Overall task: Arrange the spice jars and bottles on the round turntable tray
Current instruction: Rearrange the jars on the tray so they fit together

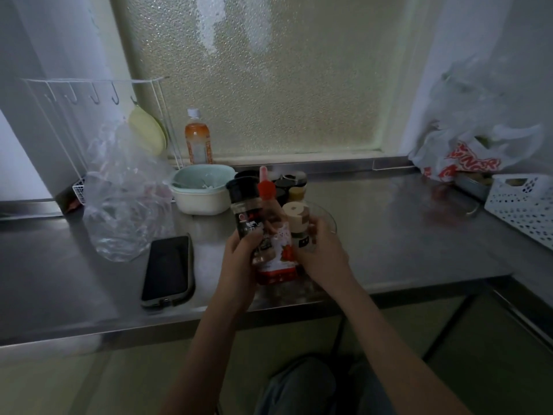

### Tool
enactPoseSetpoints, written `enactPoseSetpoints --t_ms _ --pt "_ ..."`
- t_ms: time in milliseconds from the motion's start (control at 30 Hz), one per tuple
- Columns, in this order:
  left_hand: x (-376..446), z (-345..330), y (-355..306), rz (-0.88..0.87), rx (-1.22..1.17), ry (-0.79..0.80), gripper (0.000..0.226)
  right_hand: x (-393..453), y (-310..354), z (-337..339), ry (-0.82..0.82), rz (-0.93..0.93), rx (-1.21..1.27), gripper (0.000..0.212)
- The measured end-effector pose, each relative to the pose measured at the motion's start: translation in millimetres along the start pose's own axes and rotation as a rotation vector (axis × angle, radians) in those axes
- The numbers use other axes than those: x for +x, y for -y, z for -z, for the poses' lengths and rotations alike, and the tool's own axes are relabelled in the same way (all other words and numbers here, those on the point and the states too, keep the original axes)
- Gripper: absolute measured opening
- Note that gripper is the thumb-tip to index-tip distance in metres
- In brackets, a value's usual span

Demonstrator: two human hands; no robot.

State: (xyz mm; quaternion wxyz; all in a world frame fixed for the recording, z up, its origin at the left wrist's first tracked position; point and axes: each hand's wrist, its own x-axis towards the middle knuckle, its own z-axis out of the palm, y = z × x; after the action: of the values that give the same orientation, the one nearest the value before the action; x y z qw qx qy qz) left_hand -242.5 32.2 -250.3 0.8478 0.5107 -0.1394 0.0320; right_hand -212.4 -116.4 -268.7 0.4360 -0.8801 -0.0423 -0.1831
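Note:
My left hand (239, 259) grips a dark jar with a black cap (244, 209) and presses against a red-capped squeeze bottle (273, 244) with a red label. My right hand (321, 254) is wrapped around a small jar with a beige cap (297, 218). All three are held together above the near part of a clear round turntable tray (327, 217) on the steel counter. Behind them stand several more jars with dark caps (291, 184) and a slim red-tipped bottle (263, 173); whether they rest on the tray is hidden.
A black phone (169, 269) lies left of my hands. A crumpled clear bag (125, 199), a pale bowl (202, 191), an orange drink bottle (197, 139) and a wire rack (98, 115) fill the back left. A plastic bag (466, 157) and white perforated basket (526, 199) sit right.

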Motion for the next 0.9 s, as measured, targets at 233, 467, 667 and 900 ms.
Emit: enactPoseSetpoints --t_ms 233,467,667,900 --pt "2 3 4 -0.057 0.075 -0.020 0.021 0 -1 13 -0.354 0.032 0.091 0.047" --pt "3 0 10 -0.037 0.019 -0.076 0.030 67 -21 33 -0.235 -0.076 -0.005 0.040" --pt "3 0 2 -0.080 0.036 -0.022 0.026 88 -36 15 -0.028 -0.098 -0.110 0.033" --pt "0 -9 -2 -0.137 0.110 0.083 0.011 79 -35 7 -0.086 -0.096 0.086 0.046"
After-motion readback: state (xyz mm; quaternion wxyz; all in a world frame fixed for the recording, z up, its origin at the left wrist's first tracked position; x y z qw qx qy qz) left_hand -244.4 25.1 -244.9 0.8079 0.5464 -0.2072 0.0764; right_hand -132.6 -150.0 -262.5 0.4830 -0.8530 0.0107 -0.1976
